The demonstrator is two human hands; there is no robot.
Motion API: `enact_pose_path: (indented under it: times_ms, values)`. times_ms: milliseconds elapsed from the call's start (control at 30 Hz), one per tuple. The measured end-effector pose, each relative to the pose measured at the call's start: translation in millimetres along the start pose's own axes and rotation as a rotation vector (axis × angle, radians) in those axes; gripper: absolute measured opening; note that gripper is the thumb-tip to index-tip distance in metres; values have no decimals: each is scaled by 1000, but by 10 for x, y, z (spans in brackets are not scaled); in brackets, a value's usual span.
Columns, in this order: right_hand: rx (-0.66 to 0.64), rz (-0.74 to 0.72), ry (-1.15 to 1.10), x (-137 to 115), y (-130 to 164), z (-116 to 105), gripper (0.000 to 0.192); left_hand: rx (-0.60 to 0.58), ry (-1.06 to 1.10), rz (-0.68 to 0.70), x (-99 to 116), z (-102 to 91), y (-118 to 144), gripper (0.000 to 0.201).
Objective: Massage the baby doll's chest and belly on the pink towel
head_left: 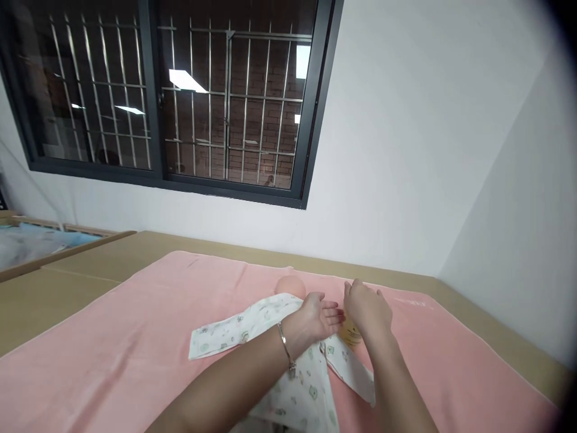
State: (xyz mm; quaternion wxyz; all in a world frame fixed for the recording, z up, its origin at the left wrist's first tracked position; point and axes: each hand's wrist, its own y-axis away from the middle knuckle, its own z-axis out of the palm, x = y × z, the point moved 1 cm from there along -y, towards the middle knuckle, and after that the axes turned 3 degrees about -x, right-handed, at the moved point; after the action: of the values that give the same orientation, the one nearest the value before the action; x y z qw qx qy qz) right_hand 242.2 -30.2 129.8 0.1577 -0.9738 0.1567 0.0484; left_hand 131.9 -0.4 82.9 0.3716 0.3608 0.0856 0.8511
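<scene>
Both hands are over the baby doll (291, 286), which lies on the pink towel (135, 337) toward its far edge, dressed in a printed white garment (252, 325). The step wants slow, flat palms so the cloth stays smooth. Left hand (318, 316) lies open-palmed on the garment, gripping nothing; right hand (366, 310) curls loosely over a small yellowish bottle (350, 332), grip unclear.

White garment (252, 328) with green prints lies on a plain pink towel (135, 337).
</scene>
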Motion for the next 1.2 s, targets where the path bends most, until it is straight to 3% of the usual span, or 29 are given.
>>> enact_pose_path:
  times_ms: [167, 300, 500, 567, 633, 733, 900, 1033, 1200]
  values:
    - [-82, 92, -98, 23, 54, -65, 43, -119, -32, -87, 39, -257, 442, 54]
    - [-62, 56, -100, 25, 95, -44, 42, -124, 11, -66, 211, -394, 769, 55]
    - [35, 28, -107, -60, 87, 166, 39, -128, 62, 26, 502, -423, 1219, 47]
    - [95, 12, -184, -195, 180, 204, 50, -134, 77, 51, 510, -410, 1308, 47]
    - [184, -106, -359, -407, 356, 206, 62, -148, 77, 37, 472, -393, 1371, 47]
    - [205, -400, -651, -768, 721, 187, 57, -165, 40, 9, 406, -352, 1479, 41]
    - [282, -608, -617, -1106, 1306, 188, 66, -171, -172, 85, 465, -291, 1847, 44]
    - [385, -826, -548, -1235, 1675, 153, 69, -124, -326, 267, 558, -272, 2097, 54]
    - [428, -922, -590, -1278, 1838, 15, 75, -90, -229, 347, 302, -280, 1980, 59]
